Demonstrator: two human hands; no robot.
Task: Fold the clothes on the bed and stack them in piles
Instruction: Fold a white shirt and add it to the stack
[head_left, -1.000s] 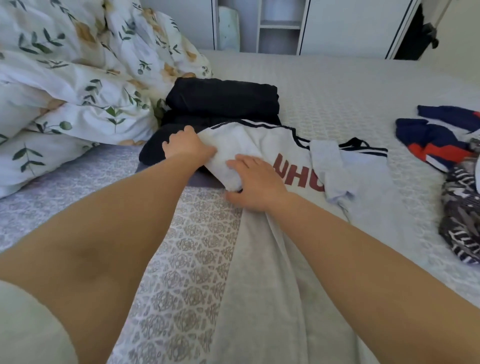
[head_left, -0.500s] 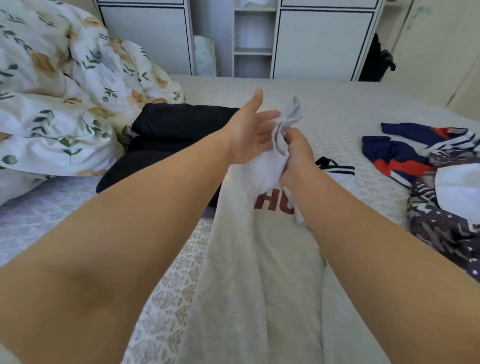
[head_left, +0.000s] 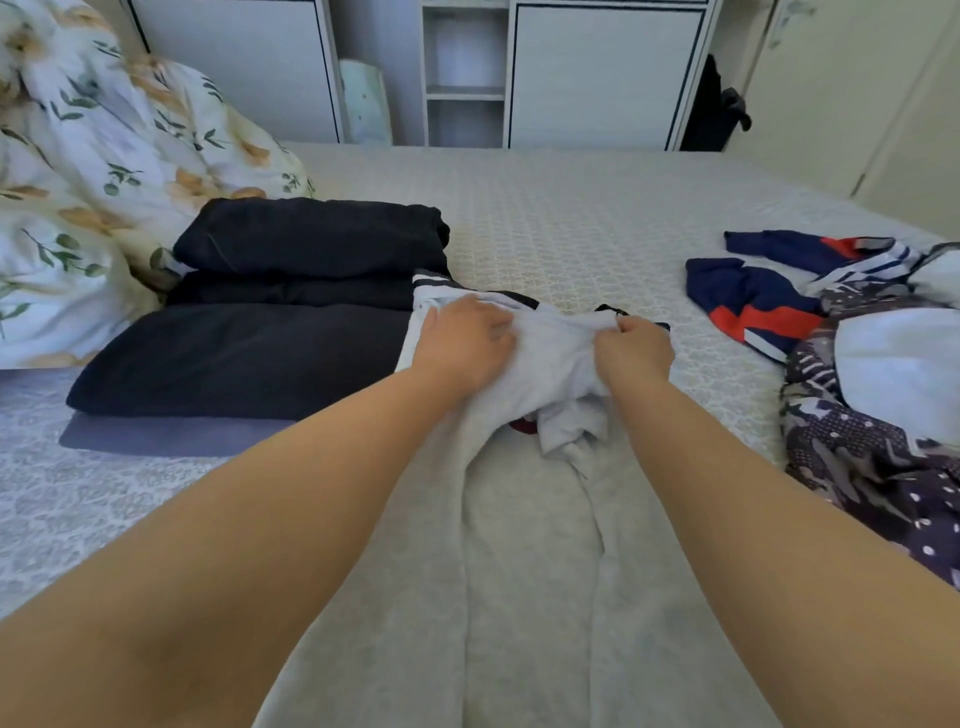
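White cupboards (head_left: 602, 73) and an open shelf unit (head_left: 465, 78) line the far wall at 12 o'clock, beyond a bed (head_left: 597, 208) with a pale patterned cover. At the centre of my view lies the white shirt (head_left: 545, 364), black stripes on its far edge, its long body running toward me at 6 o'clock between both forearms. My left hand (head_left: 465, 345) rests on the shirt's upper left part, fingers bent and pressing into the cloth. My right hand (head_left: 634, 351) pinches a bunched fold of the same shirt, fingers curled tight round it. A bit of red print shows under the crumpled fold just below the hands. Touching the shirt at 9 o'clock is a pile of folded dark clothes (head_left: 270, 322), sitting on a flat grey-blue piece. Further out at 10 o'clock a floral duvet (head_left: 93, 171) is heaped. At 3 o'clock, well apart from the shirt, unfolded clothes lie loose: a navy and red garment (head_left: 753, 301) and a dark patterned one (head_left: 857, 447).
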